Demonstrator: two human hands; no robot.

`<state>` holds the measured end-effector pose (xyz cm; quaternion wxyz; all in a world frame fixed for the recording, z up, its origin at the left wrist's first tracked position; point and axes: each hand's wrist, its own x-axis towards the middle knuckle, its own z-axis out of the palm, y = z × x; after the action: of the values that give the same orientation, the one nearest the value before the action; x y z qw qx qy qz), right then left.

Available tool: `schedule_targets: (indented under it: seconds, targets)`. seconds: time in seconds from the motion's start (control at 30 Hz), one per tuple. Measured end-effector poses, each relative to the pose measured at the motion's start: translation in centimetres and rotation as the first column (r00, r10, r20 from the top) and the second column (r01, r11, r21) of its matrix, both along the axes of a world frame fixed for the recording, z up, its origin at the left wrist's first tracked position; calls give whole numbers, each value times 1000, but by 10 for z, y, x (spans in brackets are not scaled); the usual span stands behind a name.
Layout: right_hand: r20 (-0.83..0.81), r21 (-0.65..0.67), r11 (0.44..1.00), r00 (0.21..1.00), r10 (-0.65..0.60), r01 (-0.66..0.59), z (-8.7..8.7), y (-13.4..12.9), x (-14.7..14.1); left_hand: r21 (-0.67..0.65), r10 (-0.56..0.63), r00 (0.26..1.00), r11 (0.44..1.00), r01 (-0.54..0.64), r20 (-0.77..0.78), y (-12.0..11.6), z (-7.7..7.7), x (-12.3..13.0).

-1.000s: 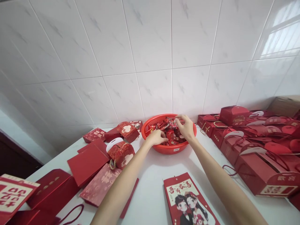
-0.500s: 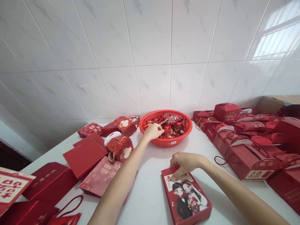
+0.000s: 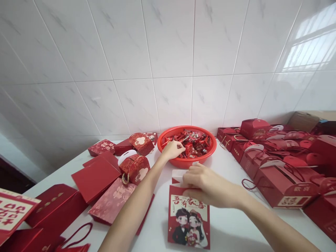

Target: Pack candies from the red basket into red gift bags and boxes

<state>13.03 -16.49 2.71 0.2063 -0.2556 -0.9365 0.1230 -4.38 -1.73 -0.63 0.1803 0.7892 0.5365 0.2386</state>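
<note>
My left hand (image 3: 172,149) reaches over the near left rim of a red plastic basket (image 3: 181,163). Its fingers are pinched together above the wrapped candies (image 3: 196,145); what they hold, if anything, I cannot make out. Nearer to me, my right hand (image 3: 207,183) grips the top of a red gift box (image 3: 187,224) printed with a cartoon bride and groom. At the top of this box a flap (image 3: 178,173) with a pale inner side stands open, partly hidden by the right hand.
Several red boxes (image 3: 105,176) and a rope-handled box (image 3: 135,168) lie to the left. Rows of red handled boxes (image 3: 285,189) stand on the right. A cardboard box (image 3: 303,119) is behind them. White tabletop (image 3: 147,241) meets a tiled wall (image 3: 173,101).
My right hand has turned the gift box to face me more squarely and shifted it left; its top flap now shows open. My left hand stays at the basket, almost unmoved.
</note>
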Motion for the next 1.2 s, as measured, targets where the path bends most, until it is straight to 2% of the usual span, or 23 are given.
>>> schedule_targets:
  seconds: [0.07, 0.13, 0.23, 0.4, 0.53, 0.6, 0.63, 0.7, 0.73, 0.8, 0.83, 0.9, 1.0, 1.2]
  targets:
    - [68, 215, 976, 998, 3, -18, -1, -12, -8, -27, -30, 999, 999, 31, 11, 1, 0, -1]
    - [90, 372, 927, 996, 6, -39, -5, -18, -13, -54, -56, 998, 997, 57, 16, 2, -1, -2]
    - [100, 436, 898, 995, 15, -57, -12, -18, -16, -76, -76, 997, 994, 77, 20, 4, -2, -2]
    - [53, 337, 939, 997, 58, -73, -14, -9, -10, -99, -102, 995, 990, 101, -11, 6, -3, -2]
    - [-121, 246, 966, 986, 116, -83, 3, -3, 3, -134, -112, 993, 985, 105, -46, 9, -3, -1]
    - [-233, 192, 981, 970, 77, -32, 14, 11, 12, -148, -109, 993, 984, 100, -53, 10, -3, 0]
    - [-285, 163, 986, 958, 26, 22, 18, 22, 18, -153, -106, 993, 984, 96, -55, 11, -3, 0]
    - [-360, 97, 970, 917, -174, 222, 19, 54, 28, -165, -97, 994, 983, 86, -56, 11, -3, 1]
    - [-382, 43, 937, 872, -306, 348, 16, 73, 32, -172, -95, 994, 981, 84, -56, 11, -3, 1]
    - [-365, -119, 806, 729, -579, 580, 3, 112, 40, -189, -99, 993, 978, 87, -58, 10, -2, 1]
    - [-343, -161, 770, 696, -631, 618, -5, 130, 42, -195, -103, 993, 977, 89, -62, 10, -2, 1]
    - [-307, -228, 734, 668, -677, 640, -22, 158, 46, -201, -110, 992, 975, 94, -68, 10, -2, 1]
    - [-316, -307, 727, 655, -686, 614, -39, 180, 50, -200, -108, 992, 976, 92, -67, 11, -2, 1]
    - [-494, -461, 776, 602, -627, 430, -42, 184, 51, -156, -81, 996, 985, 76, -27, 14, -5, 2]
